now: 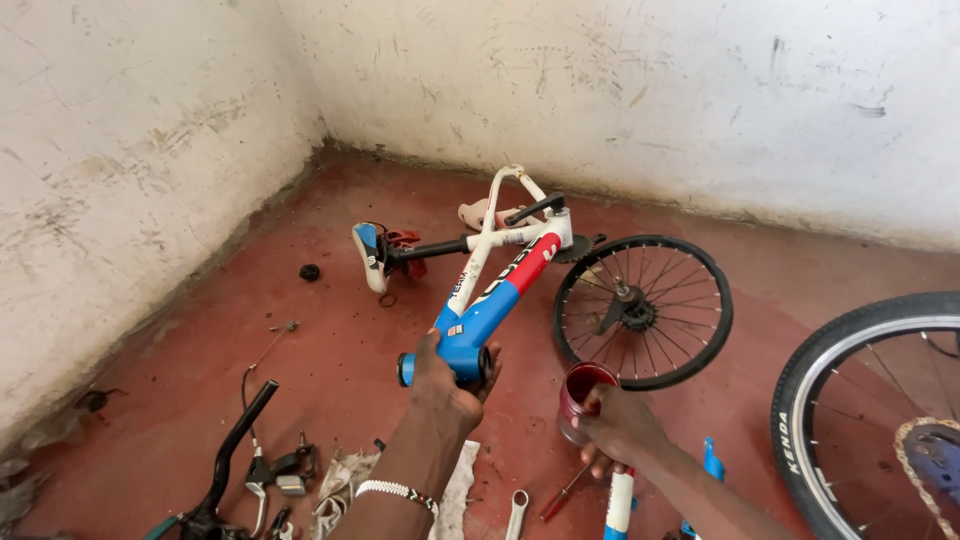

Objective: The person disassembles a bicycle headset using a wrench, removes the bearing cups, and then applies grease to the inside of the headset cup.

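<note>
We see the left hand (pixel 447 372) clamped around the blue head tube of a small bicycle frame (pixel 497 280), tilting it up off the red floor (pixel 330 350); the right hand (pixel 620 425), just right of the frame's near end, is closed on a dark red cup (pixel 582 392); a loose spoked wheel (pixel 643 311) lies right of the frame.

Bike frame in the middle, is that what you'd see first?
Yes: the blue, red and white bike frame lies mid-floor, its front tube gripped by the left hand. Beside it lies a small black wheel, and the right hand holds a dark red cup.
</note>
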